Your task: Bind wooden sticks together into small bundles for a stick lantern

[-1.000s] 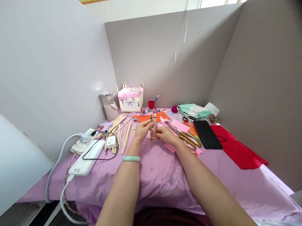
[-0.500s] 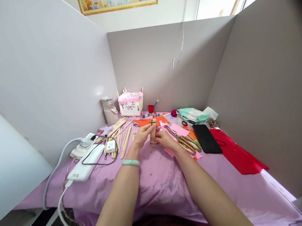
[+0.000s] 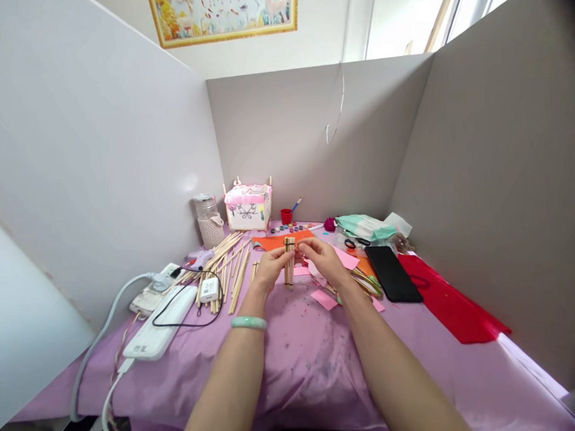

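In the head view, my left hand (image 3: 269, 269) grips a small upright bundle of wooden sticks (image 3: 289, 274), thumb against its side. Dark bands wrap the bundle near its top and bottom. My right hand (image 3: 319, 257) is closed, with thumb and fingertips pinched at the right edge by the upper band. Whether the band itself is in that pinch is too small to tell. Behind the bundle lies orange paper (image 3: 269, 242). Pink paper pieces (image 3: 324, 299) and gold-handled scissors (image 3: 366, 280) lie beside and partly under my right hand.
Loose wooden sticks (image 3: 240, 282) lie to the left, with a white charger (image 3: 209, 289) and a white power strip (image 3: 152, 339) with cables. A decorated box (image 3: 248, 215) and a glass jar (image 3: 206, 209) stand behind. A black phone (image 3: 392, 274) and red fabric (image 3: 451, 303) lie right. Grey partitions enclose the table.
My right hand has moved up from the bundle's lower part to the upper band. The left hand keeps its hold. The camera view has tilted slightly upward.
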Demonstrator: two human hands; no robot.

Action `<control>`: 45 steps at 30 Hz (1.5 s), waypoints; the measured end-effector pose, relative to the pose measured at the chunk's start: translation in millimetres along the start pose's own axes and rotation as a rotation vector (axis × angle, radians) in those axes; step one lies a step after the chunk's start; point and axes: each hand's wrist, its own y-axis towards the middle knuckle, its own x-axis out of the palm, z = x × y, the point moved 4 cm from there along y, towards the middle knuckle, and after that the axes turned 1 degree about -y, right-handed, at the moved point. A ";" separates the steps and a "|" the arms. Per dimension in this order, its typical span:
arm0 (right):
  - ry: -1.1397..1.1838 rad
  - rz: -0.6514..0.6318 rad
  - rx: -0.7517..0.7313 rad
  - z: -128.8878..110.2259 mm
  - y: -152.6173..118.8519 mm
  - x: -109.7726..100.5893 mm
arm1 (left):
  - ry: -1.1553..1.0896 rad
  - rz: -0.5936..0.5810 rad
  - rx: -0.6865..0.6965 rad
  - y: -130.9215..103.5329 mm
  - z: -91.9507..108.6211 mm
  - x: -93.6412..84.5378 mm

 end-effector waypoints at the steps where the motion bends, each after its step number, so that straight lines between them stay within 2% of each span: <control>1: 0.058 0.048 -0.006 -4.5 0.4 2.3 | -0.017 -0.008 -0.008 -0.3 -0.3 1.2; 5: 0.214 0.037 0.077 -10.5 1.4 24.9 | -0.022 0.020 -0.038 -1.6 -2.2 1.6; 8: 0.302 0.057 0.134 -8.3 1.9 33.4 | -0.013 0.057 -0.050 -2.0 -3.9 -0.6; 23: 0.401 0.165 0.144 2.3 3.3 39.5 | -0.128 0.045 -0.068 -1.8 -6.1 3.1; 32: 0.264 0.281 0.053 -0.7 4.4 38.8 | -0.208 0.084 -0.058 -1.9 -8.0 10.9; 39: 0.354 0.301 0.054 -4.7 2.4 45.9 | -0.240 0.102 -0.054 -2.9 -7.6 10.6; 45: 0.391 0.326 0.082 2.6 5.5 47.3 | -0.202 0.097 -0.042 -2.6 -9.7 8.8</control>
